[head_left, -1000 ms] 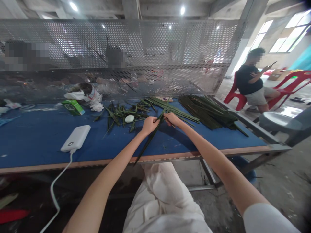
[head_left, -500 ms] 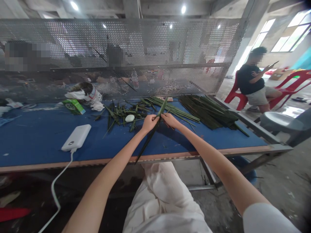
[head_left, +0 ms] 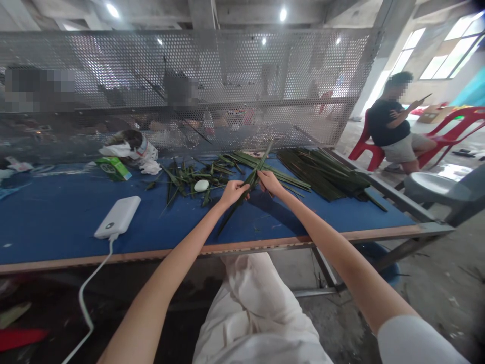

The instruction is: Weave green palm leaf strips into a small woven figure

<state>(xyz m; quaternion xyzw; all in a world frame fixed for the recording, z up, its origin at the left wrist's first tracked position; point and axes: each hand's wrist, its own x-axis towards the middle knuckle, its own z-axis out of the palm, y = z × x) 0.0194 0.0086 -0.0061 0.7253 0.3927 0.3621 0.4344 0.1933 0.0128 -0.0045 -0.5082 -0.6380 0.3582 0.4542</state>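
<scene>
Left hand [head_left: 233, 193] and right hand [head_left: 270, 183] — both grips clamped on one long narrow green leaf [head_left: 261, 164], held above the blue fabric-topped desk [head_left: 45, 222]. Done so far: tidy dark-green leaf stack [head_left: 322, 174] at right. Left: loose green leaf scraps [head_left: 189, 182], still heaped.

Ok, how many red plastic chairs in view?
2. One red chair under the seated person, another to their right; a red shape behind the mesh may be a third.
</scene>
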